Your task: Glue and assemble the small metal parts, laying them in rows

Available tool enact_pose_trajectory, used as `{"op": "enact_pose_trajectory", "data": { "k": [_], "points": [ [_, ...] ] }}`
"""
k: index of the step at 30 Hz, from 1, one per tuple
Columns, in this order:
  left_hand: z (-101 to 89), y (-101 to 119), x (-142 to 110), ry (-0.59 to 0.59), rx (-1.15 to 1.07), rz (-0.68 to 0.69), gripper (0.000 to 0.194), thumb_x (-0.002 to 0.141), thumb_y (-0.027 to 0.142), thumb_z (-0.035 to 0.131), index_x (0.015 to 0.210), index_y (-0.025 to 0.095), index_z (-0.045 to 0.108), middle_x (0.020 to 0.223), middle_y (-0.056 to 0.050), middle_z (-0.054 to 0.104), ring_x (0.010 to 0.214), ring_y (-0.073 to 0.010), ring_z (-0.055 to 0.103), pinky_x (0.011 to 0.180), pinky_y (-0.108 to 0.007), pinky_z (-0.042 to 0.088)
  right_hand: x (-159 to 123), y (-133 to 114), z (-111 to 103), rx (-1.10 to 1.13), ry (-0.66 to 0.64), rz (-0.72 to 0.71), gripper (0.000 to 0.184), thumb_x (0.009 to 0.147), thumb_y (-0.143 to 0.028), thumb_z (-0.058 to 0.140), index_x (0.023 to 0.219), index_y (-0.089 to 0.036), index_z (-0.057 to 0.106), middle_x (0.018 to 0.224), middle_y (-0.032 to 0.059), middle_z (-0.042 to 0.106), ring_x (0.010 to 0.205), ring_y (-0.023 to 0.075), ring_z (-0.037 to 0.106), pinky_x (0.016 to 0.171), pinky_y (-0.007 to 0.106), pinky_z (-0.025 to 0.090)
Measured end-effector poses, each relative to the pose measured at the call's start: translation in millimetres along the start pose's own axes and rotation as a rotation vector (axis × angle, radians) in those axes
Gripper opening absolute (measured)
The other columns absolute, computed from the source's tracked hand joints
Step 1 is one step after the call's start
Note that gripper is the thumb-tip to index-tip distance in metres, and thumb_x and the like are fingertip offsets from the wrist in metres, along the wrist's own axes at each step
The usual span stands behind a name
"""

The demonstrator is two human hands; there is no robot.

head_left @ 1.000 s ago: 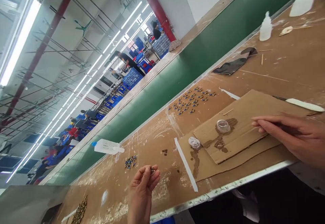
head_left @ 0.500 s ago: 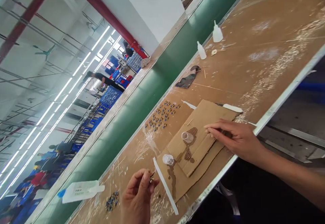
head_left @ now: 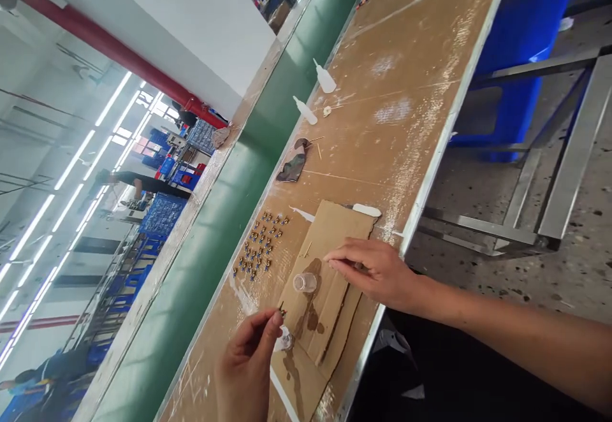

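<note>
My left hand (head_left: 248, 358) pinches a small dark part (head_left: 282, 311) between thumb and fingertips, in front of the cardboard's near left corner. Its exact kind is too small to make out. My right hand (head_left: 375, 272) hovers over the layered cardboard (head_left: 329, 224), thumb and fingers pressed together; whatever they hold, if anything, is hidden. Left of its fingertips a small clear cup (head_left: 305, 283) stands on the cardboard beside a dark wet stain. A second clear cup (head_left: 285, 339) is partly covered by my left hand. A thin wooden stick (head_left: 307, 248) lies on the cardboard.
Several small blue-and-gold parts (head_left: 258, 247) stand in rows left of the cardboard. Farther off are a camouflage cloth scrap (head_left: 292, 162) and two white nozzle bottles (head_left: 306, 111). A green strip (head_left: 268, 109) runs along the table's far side. Co-workers are in the background.
The camera view has swung to the right, so the table appears shifted left. My left hand has risen toward the nearer cup with its part. My right hand stays pinched above the cardboard.
</note>
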State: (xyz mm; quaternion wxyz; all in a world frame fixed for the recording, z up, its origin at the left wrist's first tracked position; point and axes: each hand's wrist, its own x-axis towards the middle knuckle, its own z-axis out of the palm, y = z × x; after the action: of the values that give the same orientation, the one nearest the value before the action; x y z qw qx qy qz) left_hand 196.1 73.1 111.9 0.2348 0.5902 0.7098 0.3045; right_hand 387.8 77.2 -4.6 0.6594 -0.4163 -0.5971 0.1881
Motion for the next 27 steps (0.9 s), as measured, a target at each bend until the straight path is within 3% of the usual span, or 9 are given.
{"op": "enact_pose_trajectory", "data": {
  "k": [9,18,22,27],
  "points": [
    [15.9,8,21,-0.093,0.125,0.028,0.034,0.049,0.045,0.079,0.069,0.018,0.072,0.062,-0.001,0.067,0.059,-0.0131,0.058,0.058,-0.019,0.046,1,4,2,0.003,0.075,-0.03,0.019,0.09,-0.019,0.045,0.087,-0.012,0.062,0.067,0.0015,0.055,0.061,0.0074,0.049,0.058,0.019,0.041],
    [23.3,19,22,-0.08,0.155,-0.003,0.028,0.053,0.041,0.079,0.068,0.018,0.072,0.056,0.001,0.063,0.057,-0.0124,0.057,0.057,-0.02,0.045,1,4,0,-0.024,0.052,-0.034,0.024,0.091,-0.017,0.042,0.082,-0.011,0.063,0.071,0.0041,0.059,0.065,0.0091,0.052,0.06,0.021,0.042],
    [24.1,15,29,-0.106,-0.01,-0.075,0.028,0.049,0.037,0.082,0.063,0.016,0.07,0.055,-0.001,0.064,0.057,-0.0106,0.057,0.058,-0.019,0.046,1,6,1,-0.026,0.055,-0.035,0.023,0.091,-0.017,0.043,0.083,-0.012,0.063,0.071,0.0033,0.058,0.064,0.0085,0.052,0.059,0.021,0.042],
    [21.2,13,36,-0.169,-0.322,-0.312,0.034,0.037,0.03,0.087,0.06,0.012,0.07,0.056,-0.002,0.062,0.053,-0.0095,0.055,0.057,-0.022,0.051,1,6,1,-0.014,0.057,-0.045,0.022,0.09,-0.016,0.044,0.082,-0.01,0.063,0.07,0.0035,0.058,0.064,0.0087,0.051,0.059,0.021,0.042]
  ]
}}
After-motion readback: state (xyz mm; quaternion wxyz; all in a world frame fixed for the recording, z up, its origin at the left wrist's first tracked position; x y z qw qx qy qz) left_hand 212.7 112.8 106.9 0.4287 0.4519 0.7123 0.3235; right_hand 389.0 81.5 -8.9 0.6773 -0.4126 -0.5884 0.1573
